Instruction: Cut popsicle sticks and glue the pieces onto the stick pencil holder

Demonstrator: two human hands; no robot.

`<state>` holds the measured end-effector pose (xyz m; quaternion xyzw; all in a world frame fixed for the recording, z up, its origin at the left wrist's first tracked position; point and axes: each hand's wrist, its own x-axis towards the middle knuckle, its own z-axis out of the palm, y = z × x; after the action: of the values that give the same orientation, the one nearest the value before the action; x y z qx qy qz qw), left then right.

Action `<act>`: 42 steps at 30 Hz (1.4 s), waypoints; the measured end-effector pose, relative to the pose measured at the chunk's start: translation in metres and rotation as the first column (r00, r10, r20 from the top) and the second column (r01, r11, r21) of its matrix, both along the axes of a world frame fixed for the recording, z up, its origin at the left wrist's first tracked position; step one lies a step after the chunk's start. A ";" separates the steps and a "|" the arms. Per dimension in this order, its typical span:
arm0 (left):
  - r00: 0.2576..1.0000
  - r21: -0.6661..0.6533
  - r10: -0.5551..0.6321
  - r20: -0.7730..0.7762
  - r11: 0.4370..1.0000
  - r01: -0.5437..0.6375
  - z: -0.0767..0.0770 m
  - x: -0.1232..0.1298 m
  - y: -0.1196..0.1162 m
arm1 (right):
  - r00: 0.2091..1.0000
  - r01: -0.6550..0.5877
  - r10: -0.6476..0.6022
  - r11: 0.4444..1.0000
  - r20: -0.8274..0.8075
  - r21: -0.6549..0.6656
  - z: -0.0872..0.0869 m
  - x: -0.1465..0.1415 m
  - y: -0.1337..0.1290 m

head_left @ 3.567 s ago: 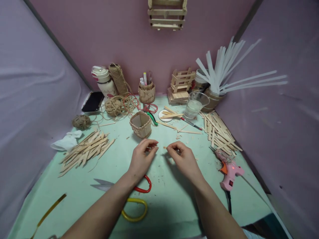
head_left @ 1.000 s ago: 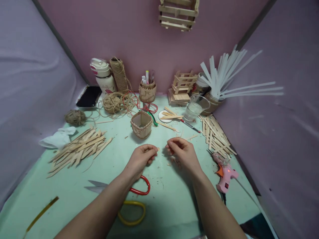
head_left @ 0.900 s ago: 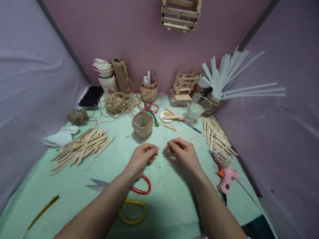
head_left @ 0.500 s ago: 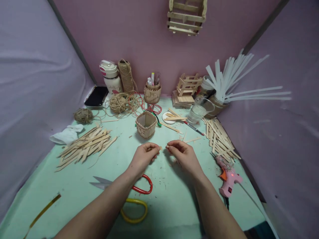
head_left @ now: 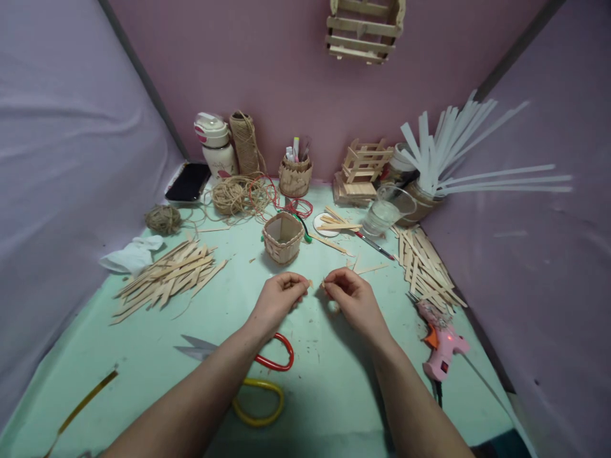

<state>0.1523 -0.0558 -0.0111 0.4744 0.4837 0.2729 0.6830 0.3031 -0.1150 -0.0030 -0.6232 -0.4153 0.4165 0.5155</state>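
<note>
My left hand [head_left: 282, 296] is closed in a pinch on a small piece of wood [head_left: 310, 284], whose pale tip sticks out past the fingertips. Just across a narrow gap, my right hand [head_left: 351, 294] pinches another tiny pale bit [head_left: 323, 284], mostly hidden by the fingers; it looks like wood too. Behind the hands stands a small open box of wooden strips [head_left: 282, 245] with green at its sides. Under my left forearm lie large scissors with one red handle [head_left: 289, 353] and one yellow handle [head_left: 258, 423].
Wooden strips lie in piles at left [head_left: 165, 280] and right [head_left: 424, 267]. A pink glue gun [head_left: 443, 350], its light red, rests at right. Farther back are a glass of water [head_left: 379, 219], a paintbrush [head_left: 375, 245], twine [head_left: 233, 196], a bottle [head_left: 217, 149] and white sticks [head_left: 436, 156].
The view has shifted slightly, so everything sits a little to the right. Both hands keep their pinches, and the right fingers have turned slightly around the tiny bit.
</note>
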 end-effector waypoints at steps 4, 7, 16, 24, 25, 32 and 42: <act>1.000 -0.004 0.003 0.005 1.000 -0.003 0.001 0.000 0.001 | 1.000 0.009 -0.009 0.999 0.007 -0.042 -0.002 0.000 0.000; 1.000 -0.003 0.005 0.008 1.000 -0.005 0.002 -0.001 0.001 | 1.000 0.013 -0.013 0.999 -0.001 -0.047 -0.004 -0.001 -0.001; 0.999 0.042 -0.038 -0.006 0.998 0.038 -0.001 -0.001 0.000 | 0.993 0.062 -0.073 0.991 -0.090 -0.121 -0.002 -0.005 -0.001; 0.999 -0.059 -0.006 0.035 0.998 0.008 0.003 0.003 -0.002 | 0.987 0.051 -0.074 0.986 -0.140 -0.161 -0.006 -0.009 -0.001; 0.999 -0.065 -0.010 0.031 0.998 0.012 0.002 0.003 -0.002 | 0.989 0.049 -0.073 0.984 -0.131 -0.173 -0.006 -0.009 -0.001; 0.999 -0.069 -0.041 0.017 0.997 0.042 0.002 0.002 -0.001 | 0.987 0.036 -0.068 0.976 -0.144 -0.213 -0.005 -0.010 0.000; 0.998 -0.057 -0.053 0.020 0.997 0.054 -0.001 0.002 -0.001 | 0.983 0.043 -0.074 0.981 -0.165 -0.188 -0.008 -0.011 0.001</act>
<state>0.1540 -0.0572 -0.0125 0.4649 0.4722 0.2450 0.7077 0.2919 -0.1145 -0.0114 -0.6418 -0.3108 0.4896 0.5018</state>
